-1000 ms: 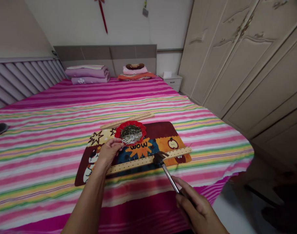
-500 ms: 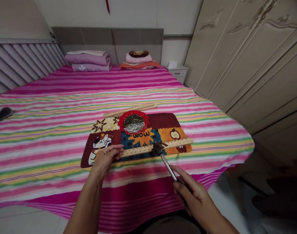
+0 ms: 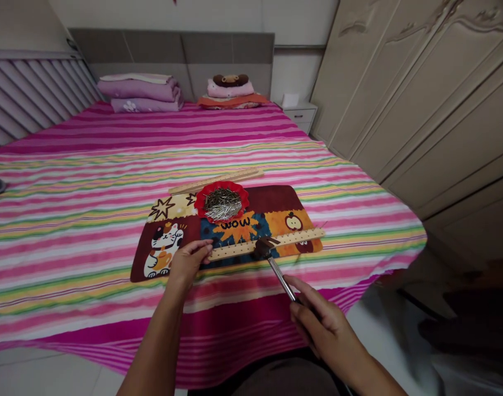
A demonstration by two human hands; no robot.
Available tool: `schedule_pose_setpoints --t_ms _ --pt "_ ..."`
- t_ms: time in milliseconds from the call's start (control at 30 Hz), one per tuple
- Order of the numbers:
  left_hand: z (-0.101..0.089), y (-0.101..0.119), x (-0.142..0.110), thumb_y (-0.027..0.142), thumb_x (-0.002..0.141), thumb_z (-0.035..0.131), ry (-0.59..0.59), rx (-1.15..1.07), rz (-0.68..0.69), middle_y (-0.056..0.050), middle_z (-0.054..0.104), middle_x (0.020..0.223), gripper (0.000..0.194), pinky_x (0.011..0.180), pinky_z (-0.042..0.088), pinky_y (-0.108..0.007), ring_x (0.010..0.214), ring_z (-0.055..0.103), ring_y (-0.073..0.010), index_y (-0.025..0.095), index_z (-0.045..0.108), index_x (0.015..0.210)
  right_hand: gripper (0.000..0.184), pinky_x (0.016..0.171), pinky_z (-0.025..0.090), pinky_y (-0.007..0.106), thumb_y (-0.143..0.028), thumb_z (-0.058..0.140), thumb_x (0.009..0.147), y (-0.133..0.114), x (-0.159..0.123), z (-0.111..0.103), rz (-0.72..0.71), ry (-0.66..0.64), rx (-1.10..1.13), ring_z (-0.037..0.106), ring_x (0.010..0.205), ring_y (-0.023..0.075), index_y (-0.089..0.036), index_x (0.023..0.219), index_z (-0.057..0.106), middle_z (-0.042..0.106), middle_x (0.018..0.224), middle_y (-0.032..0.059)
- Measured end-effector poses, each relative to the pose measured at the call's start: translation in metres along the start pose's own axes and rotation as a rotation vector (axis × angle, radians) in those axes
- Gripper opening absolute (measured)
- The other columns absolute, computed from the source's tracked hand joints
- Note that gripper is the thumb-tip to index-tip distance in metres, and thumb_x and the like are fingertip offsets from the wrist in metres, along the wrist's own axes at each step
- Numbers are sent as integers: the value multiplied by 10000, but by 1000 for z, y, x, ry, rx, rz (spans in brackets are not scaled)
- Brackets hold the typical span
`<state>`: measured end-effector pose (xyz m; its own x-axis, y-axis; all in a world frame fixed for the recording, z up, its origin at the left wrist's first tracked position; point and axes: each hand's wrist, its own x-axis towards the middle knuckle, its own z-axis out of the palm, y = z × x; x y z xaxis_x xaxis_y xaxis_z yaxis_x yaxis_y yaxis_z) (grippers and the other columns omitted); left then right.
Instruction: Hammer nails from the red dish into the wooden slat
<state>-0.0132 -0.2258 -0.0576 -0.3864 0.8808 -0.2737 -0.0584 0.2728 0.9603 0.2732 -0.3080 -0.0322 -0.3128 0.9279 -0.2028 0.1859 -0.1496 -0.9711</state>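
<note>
My left hand [image 3: 188, 264] rests curled at the left end of a wooden strip [image 3: 272, 243] drilled with a row of holes; its fingertips pinch together, and what they hold is too small to make out. My right hand [image 3: 317, 322] is closed round the handle of a small hammer [image 3: 272, 259] whose dark head lies on the strip's middle. The strip sits on a colourful cartoon mat [image 3: 169, 247]. A red dish [image 3: 222, 203] heaped with thin metal nails stands on the mat's far edge.
The mat lies on a bed with a pink striped sheet [image 3: 90, 220]. Further wooden strips [image 3: 218, 180] lie behind the dish. Folded bedding [image 3: 138, 93] and a soft toy [image 3: 230, 85] sit by the headboard. Beige wardrobe doors [image 3: 420, 99] stand on the right.
My left hand has drawn back from the red dish to the left end of the strip. The hammer stays on the strip. The camera has tilted down slightly.
</note>
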Motion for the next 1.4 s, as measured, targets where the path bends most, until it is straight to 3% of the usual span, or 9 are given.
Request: schedule_pose_setpoints --t_ms 367,500,633,833,967,1067,1200,1300,1400 --pt "4 -2 -4 413 616 632 42 344 118 -6 668 656 301 467 392 -225 486 508 -112 202 723 810 452 447 229 234 -372 453 923 -6 2 5 -37 5 -53 279 480 102 -185 1334 489 315 567 -73" --pt "5 -5 -5 372 660 601 80 501 255 -13 712 816 183 638 472 -252 693 610 -159 239 714 716 419 455 255 232 -313 455 916 -18 13 15 -124 -26 -83 321 498 102 -198 1317 500 368 602 -63" --pt "4 -7 -5 354 691 589 79 577 310 -18 714 840 169 790 463 -276 832 633 -183 240 711 716 388 473 317 221 -242 435 922 -34 35 32 -166 -118 -70 393 490 92 -219 1302 505 448 611 -62" --pt "3 -8 -4 323 710 576 76 611 334 -23 700 826 152 776 448 -260 805 618 -170 229 696 707 462 475 351 207 -178 417 909 -47 63 53 -225 -175 -106 426 479 90 -246 1363 462 456 574 -73" --pt "3 -9 -4 311 717 557 101 700 345 -17 642 701 183 676 415 -245 698 582 -147 209 625 582 479 480 360 202 -129 425 878 -49 68 58 -168 -216 -134 444 487 88 -253 1334 505 477 573 -70" --pt "4 -9 -3 321 715 549 94 694 350 -17 656 722 173 701 427 -248 729 596 -152 214 641 615 462 460 341 195 -145 415 894 -50 62 55 -140 -213 -73 427 477 81 -246 1338 492 471 587 -69" --pt "0 -6 -1 328 694 561 37 672 277 -25 693 824 211 753 467 -269 780 626 -169 213 704 799 408 440 293 194 -248 424 938 -46 44 35 -114 -154 12 376 475 76 -247 1342 474 423 602 -71" --pt "-2 7 7 306 709 542 -29 687 201 -27 699 850 288 716 490 -268 750 632 -166 203 698 928 409 440 273 198 -323 455 936 -37 31 16 -102 -42 19 355 498 81 -240 1334 492 455 639 -50" --pt "5 29 23 315 770 507 41 780 236 -34 705 936 288 768 498 -267 822 638 -171 204 691 961 453 428 267 198 -410 508 903 -27 22 1 -26 78 65 338 486 83 -225 1316 527 456 618 -42"
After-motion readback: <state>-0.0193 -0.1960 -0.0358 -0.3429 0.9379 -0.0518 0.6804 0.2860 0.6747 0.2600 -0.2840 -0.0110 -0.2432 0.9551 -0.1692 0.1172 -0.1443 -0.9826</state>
